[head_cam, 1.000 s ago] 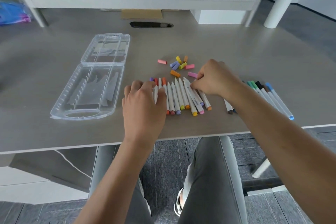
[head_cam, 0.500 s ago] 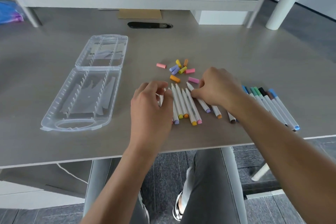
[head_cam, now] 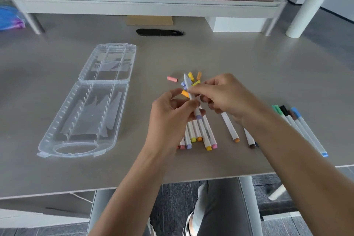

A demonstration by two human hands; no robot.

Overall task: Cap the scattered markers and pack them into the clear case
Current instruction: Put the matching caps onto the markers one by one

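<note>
A white marker with a lilac end [head_cam: 192,95] is lifted above the table, its tip pointing away from me. My right hand [head_cam: 226,96] pinches its upper half, while my left hand [head_cam: 172,115] pinches its lower part between thumb and fingers. Under my hands lies a bundle of uncapped white markers [head_cam: 203,134]; two more, an orange-ended marker [head_cam: 229,126] and a brown-ended one [head_cam: 249,138], lie to its right. Loose coloured caps [head_cam: 191,77] sit just beyond, a pink cap [head_cam: 172,78] apart on the left. The clear case [head_cam: 57,132] lies open and empty at left.
Several capped markers [head_cam: 298,120] lie side by side at the right, near the table's front edge. A black oval grommet [head_cam: 160,32] and a cardboard piece [head_cam: 149,20] sit at the back under a white shelf riser [head_cam: 153,5]. My legs show below the table.
My right hand has lifted the lilac-ended marker out of the row. My left hand has come up off the bundle and met it. The view has shifted slightly.
</note>
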